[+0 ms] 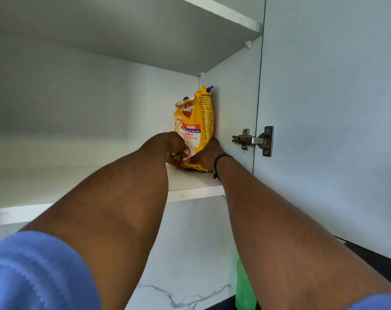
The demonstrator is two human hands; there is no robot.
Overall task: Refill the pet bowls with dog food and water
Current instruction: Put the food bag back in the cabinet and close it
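Note:
A yellow dog food bag (pixel 195 121) stands upright on the white cupboard shelf (pixel 190 182), against the right inner wall. My left hand (pixel 170 146) grips the bag's lower left front. My right hand (pixel 207 156) holds its lower right side near the base, a dark band on that wrist. Both arms reach up into the cupboard. No pet bowls are in view.
The cupboard door (pixel 324 108) stands open on the right, with a metal hinge (pixel 255 140). Another shelf (pixel 145 30) lies above. Below are a white marble wall and a green bottle (pixel 243 287) partly hidden behind my right arm.

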